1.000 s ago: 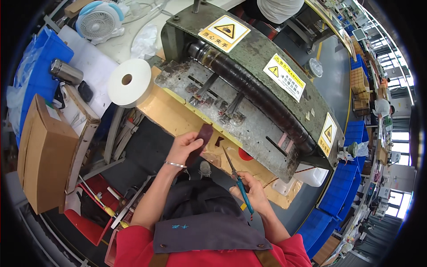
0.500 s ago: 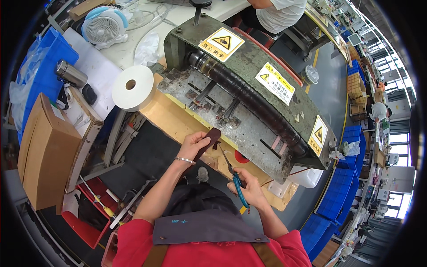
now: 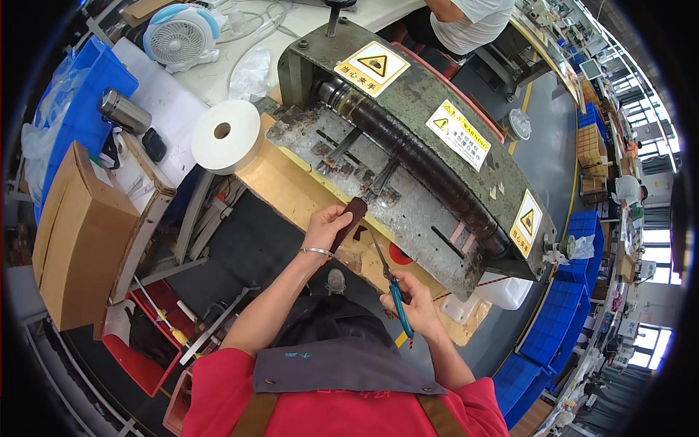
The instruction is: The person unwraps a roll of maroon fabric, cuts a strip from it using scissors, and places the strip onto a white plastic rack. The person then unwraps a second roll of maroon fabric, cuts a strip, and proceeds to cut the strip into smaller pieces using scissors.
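My left hand (image 3: 324,229) pinches a dark maroon strip (image 3: 354,213), of leather or cloth, at the front edge of a machine's metal plate (image 3: 429,226). The strip's upper end lies over that edge. My right hand (image 3: 416,304) is closed round the teal handles of a pair of scissors (image 3: 395,293). Their long blades point up and left, a little to the right of the strip and apart from it. A small dark scrap (image 3: 360,232) shows below the strip; whether it is still joined to it, I cannot tell.
Behind the plate runs a dark roller (image 3: 415,164) under a green metal housing with warning labels. A tan tray (image 3: 273,182) lies along the machine's front. To the left are a white tape roll (image 3: 218,138), a cardboard box (image 3: 84,244) and a fan (image 3: 177,42). Another person (image 3: 473,22) sits behind.
The left hand has raised the maroon strip slightly toward the plate. The right hand and scissors have moved a little right and down, away from the strip. The view has shifted slightly.
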The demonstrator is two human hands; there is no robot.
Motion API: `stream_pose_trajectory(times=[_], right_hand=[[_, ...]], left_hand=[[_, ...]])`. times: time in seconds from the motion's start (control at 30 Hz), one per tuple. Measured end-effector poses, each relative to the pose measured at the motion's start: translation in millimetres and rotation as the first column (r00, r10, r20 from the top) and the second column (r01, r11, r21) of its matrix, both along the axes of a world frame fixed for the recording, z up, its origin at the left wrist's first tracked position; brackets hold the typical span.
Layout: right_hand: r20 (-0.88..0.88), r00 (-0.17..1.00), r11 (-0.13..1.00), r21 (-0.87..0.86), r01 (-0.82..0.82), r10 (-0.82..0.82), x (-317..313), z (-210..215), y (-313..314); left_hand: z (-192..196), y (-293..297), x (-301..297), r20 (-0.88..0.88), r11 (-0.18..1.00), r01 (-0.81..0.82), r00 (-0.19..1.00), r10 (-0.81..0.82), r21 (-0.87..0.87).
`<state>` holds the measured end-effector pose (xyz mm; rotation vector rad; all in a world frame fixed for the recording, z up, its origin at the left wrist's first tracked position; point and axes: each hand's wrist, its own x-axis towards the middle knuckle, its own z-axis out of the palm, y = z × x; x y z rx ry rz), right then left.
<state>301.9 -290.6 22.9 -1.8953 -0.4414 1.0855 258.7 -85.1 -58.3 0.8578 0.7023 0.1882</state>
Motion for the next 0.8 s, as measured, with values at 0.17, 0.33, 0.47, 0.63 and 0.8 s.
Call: stream_pose_trajectory(times=[0.17,0.33,0.47,0.63,0.8], right_hand=[[0.008,1.000,1.000,0.009,-0.007,0.007,1.8,-0.3,-0.8],[0.047,0.999,1.000,0.016,0.014,-0.015,4.0,7.1,0.9],[0.124,0.992,0.999,-0.040,0.004,0.001,13.5,17.5,8.3],[0.350,0.918,0.976,-0.177,-0.129,0.185,36.4,40.5,22.7],[0.655,0.614,0.898,-0.330,-0.292,0.440,58.6,58.7,37.9]], left_hand=[[-4.8,-3.1,3.5,0.008,0.999,-0.033,0.999,0.032,0.042],[1.0,-6.5,10.7,-0.013,0.982,-0.119,0.992,0.122,0.147],[4.1,-6.0,17.1,-0.052,0.974,-0.119,0.990,0.132,0.195],[5.8,-6.4,22.0,-0.100,0.952,-0.103,0.985,0.137,0.288],[9.0,-8.3,24.8,-0.113,0.924,-0.109,0.981,0.161,0.366]])
